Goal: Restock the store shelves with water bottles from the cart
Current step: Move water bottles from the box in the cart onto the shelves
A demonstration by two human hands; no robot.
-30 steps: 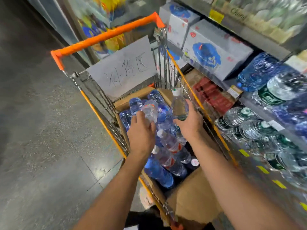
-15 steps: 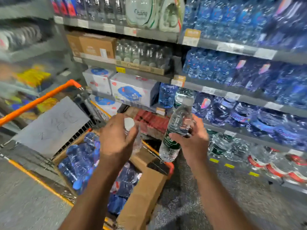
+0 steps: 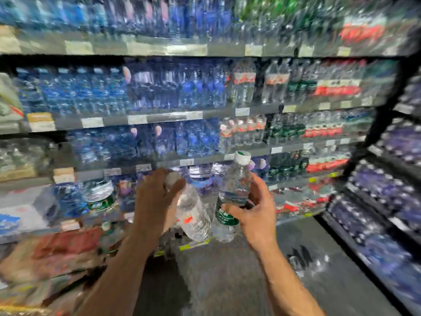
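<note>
The view has swung off the cart, which a moment ago filled the left of the frame and is now out of sight, and faces the shelves [image 3: 159,116] square on, so the carrying leg is nearly over and placement comes next. At the left, the lower shelf edge carries large jugs with green labels [image 3: 100,197], blurred. The left hand [image 3: 155,201] is closed over the cap end of a clear bottle with a red mark [image 3: 193,221], which tilts with its base down and to the right; it has risen from cart height to the front of the lower shelves. Just beside it, the right hand [image 3: 252,213] wraps the middle of a green-labelled bottle [image 3: 232,197], upright with its white cap on top. The two bottles sit close together, whether touching I cannot tell. Further right, red- and green-labelled rows [image 3: 319,131] look the likelier match, though blur hides any gap.
</note>
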